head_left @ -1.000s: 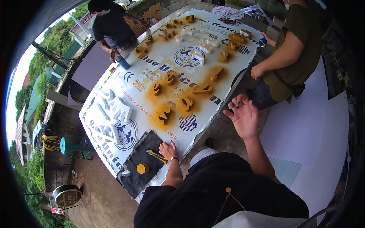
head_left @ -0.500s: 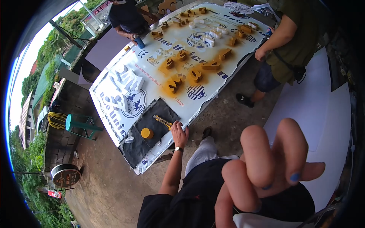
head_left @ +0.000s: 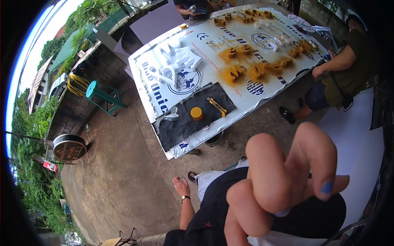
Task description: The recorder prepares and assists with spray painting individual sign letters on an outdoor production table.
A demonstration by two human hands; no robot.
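Observation:
My left hand [head_left: 181, 186] is off the table, low over the concrete floor, its fingers spread with nothing in them. Large and close in the view, my right hand [head_left: 279, 176] has bent fingers with blue on the nails; what lies inside its curl is hidden. On the near end of the table, a black cloth [head_left: 180, 125] carries a yellow cutter knife [head_left: 217, 107], a round yellow lid [head_left: 196, 113] and a crumpled white piece [head_left: 171, 116]. White cut-out letters [head_left: 182, 57] lie beyond it, and gold-sprayed letters [head_left: 238, 73] stand farther right.
A white printed sheet [head_left: 221, 92] covers the table. One person [head_left: 193, 10] at the far side holds a spray can [head_left: 193, 8]; another person [head_left: 349, 61] stands at the right. A green stool [head_left: 104, 96], a yellow coil [head_left: 78, 85] and a round sign [head_left: 69, 147] are at left.
My left hand has come away from the table edge by the cutter and dropped lower. The view has swung, so the table appears farther right. My right hand stays raised and bent.

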